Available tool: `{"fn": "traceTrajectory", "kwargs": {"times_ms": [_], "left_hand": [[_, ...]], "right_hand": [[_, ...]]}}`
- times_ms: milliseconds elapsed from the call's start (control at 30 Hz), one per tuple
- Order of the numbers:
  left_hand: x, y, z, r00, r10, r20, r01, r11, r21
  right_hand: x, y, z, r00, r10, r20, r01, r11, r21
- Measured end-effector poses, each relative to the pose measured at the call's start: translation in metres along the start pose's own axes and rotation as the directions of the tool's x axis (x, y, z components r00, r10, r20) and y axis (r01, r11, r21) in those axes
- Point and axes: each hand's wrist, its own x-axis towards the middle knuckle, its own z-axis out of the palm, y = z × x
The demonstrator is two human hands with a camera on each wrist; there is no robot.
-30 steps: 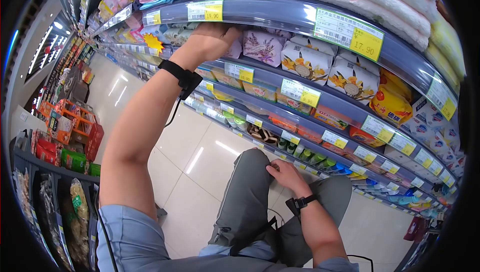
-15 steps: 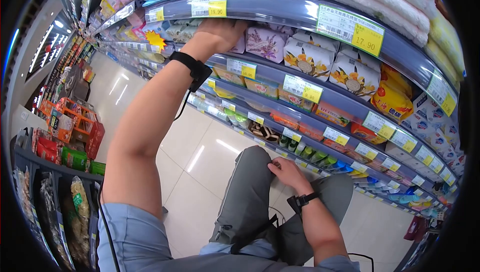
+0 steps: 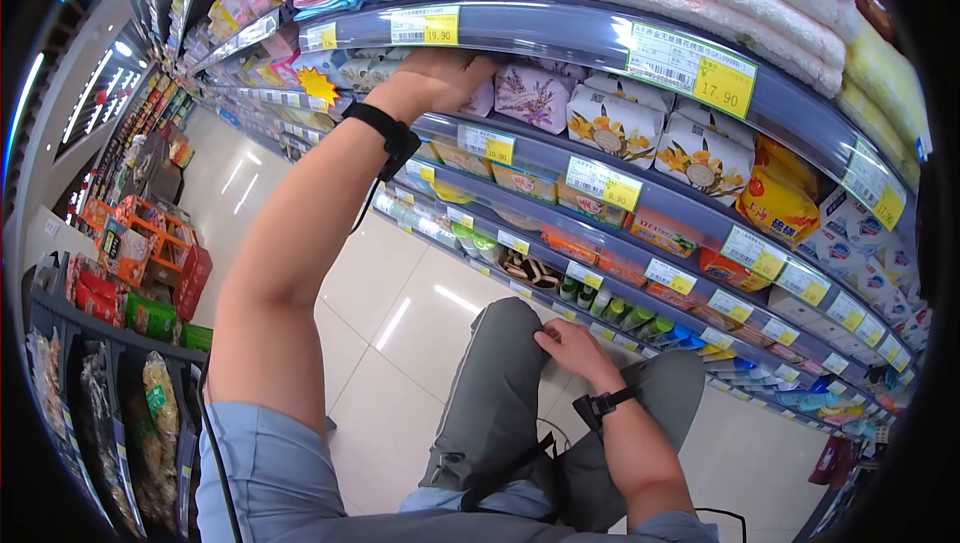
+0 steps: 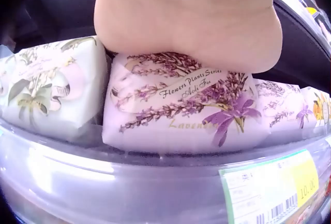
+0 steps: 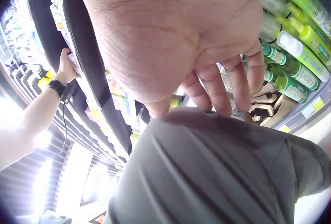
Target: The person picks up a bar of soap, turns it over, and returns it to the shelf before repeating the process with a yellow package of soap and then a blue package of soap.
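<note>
My left hand point(image 3: 435, 81) reaches into a shelf bay under the towel shelf. In the left wrist view the heel of that hand point(image 4: 189, 25) lies over the top of a lilac lavender-print soap pack point(image 4: 170, 136), and its fingers are hidden farther back. A pale pack with a green flower print point(image 4: 49, 92) sits to the left, and another lavender pack point(image 3: 530, 98) to the right. Relaxed fingers of my right hand point(image 3: 582, 351) rest at the knee point(image 5: 207, 146) in grey trousers, holding nothing.
Folded towels point(image 3: 700, 3) lie on the shelf above. White packs with yellow flowers point(image 3: 615, 128) and a yellow bag point(image 3: 780, 205) continue the row rightward. Price-tagged shelf edges project below. Brushes point(image 3: 530, 268) and green bottles point(image 3: 635, 318) stand low down; another rack point(image 3: 100, 343) is at left.
My left hand has shifted slightly to the right along the shelf, mostly in the first half second. The right hand stays at the knee.
</note>
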Motion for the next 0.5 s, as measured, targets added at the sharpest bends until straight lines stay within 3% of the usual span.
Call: {"fn": "traceTrajectory", "kwargs": {"times_ms": [200,267,400,467,500], "left_hand": [[-0.002,0.003,-0.006,0.999,0.004,0.039,-0.003,0.999,-0.042],[-0.003,0.005,-0.008,0.993,-0.11,0.044,0.117,0.967,-0.227],[-0.007,0.003,-0.016,0.996,-0.067,0.066,0.08,0.971,-0.224],[-0.006,0.001,-0.023,0.983,0.023,0.183,-0.027,0.999,0.019],[-0.003,-0.003,-0.019,0.983,0.02,0.182,-0.024,1.0,0.018]], "right_hand": [[-0.002,-0.001,0.0,1.0,0.023,-0.005,-0.023,1.0,0.018],[-0.001,-0.002,-0.003,1.0,0.023,-0.015,-0.023,0.999,0.027],[0.0,0.0,-0.002,0.999,0.033,0.008,-0.033,0.999,0.02],[0.001,-0.002,-0.002,0.999,0.036,0.015,-0.036,0.999,0.014],[0.0,-0.005,-0.003,0.999,0.043,0.018,-0.043,0.999,0.008]]}}
